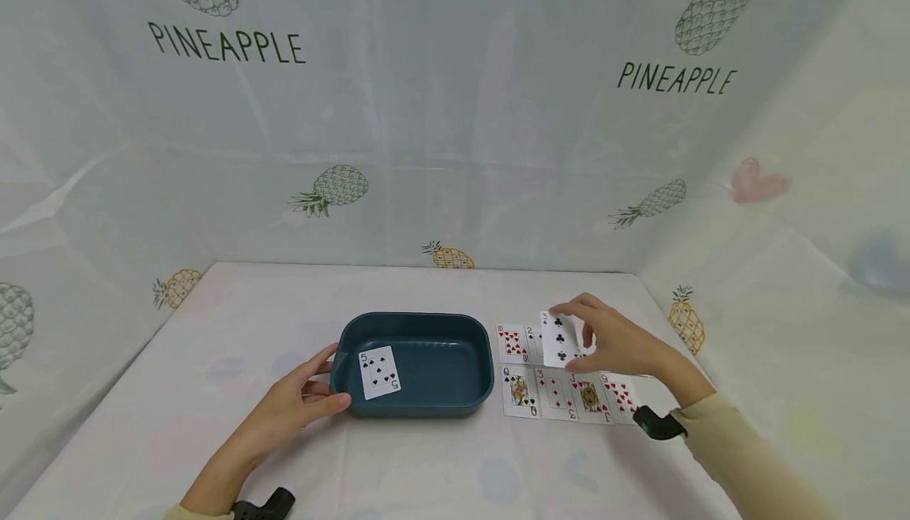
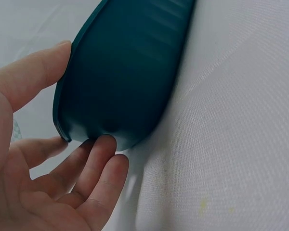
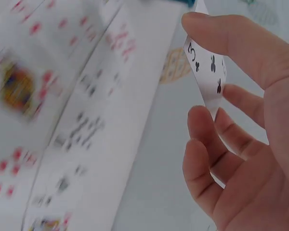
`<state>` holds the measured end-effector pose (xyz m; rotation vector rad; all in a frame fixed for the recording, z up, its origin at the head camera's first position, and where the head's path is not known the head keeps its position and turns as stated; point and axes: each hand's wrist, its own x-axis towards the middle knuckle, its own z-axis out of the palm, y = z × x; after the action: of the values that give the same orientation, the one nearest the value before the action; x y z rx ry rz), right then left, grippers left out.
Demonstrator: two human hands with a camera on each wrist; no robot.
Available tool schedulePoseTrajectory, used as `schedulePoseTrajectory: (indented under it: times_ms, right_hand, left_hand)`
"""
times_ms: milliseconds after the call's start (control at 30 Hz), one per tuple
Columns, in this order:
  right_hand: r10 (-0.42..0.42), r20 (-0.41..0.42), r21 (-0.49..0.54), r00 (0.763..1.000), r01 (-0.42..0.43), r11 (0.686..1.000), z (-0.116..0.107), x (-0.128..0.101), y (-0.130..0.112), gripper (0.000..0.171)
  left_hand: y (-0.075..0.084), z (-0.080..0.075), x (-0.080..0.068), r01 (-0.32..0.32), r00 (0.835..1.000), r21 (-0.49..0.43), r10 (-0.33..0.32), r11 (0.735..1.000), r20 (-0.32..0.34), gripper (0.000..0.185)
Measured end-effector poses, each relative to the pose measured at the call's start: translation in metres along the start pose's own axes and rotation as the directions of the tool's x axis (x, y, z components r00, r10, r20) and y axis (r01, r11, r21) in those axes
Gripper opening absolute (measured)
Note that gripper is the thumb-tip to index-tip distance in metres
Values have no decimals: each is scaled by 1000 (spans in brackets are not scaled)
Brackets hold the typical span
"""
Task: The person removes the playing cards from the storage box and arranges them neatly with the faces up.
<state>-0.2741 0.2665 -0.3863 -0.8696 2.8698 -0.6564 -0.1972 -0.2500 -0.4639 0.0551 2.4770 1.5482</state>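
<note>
My right hand [image 1: 622,344] pinches the three of clubs [image 1: 559,338] lifted from the card rows, my left hand [image 1: 302,399] steadies the teal tray [image 1: 426,405] with fingers relaxed; next, carry it left.

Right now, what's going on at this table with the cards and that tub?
A person sits at a cloth-covered table. The right hand pinches a three of clubs by its edges, lifted above two rows of face-up cards. The left hand rests against the near left corner of a dark teal tub, thumb on the rim and fingers on the wall. A five of spades lies inside the tub.
</note>
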Motion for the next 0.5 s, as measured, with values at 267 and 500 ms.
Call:
schedulePoseTrajectory:
  times_ms: [267, 500]
  right_hand:
    - [80, 48, 33, 996, -81, 996, -17, -65, 60, 84]
    - [140, 59, 25, 988, -141, 990, -14, -104, 93, 85]
  left_hand:
    - [0, -1, 0, 11, 1000, 14, -11, 1000, -6, 95]
    - [0, -1, 0, 15, 1000, 21, -15, 1000, -6, 95]
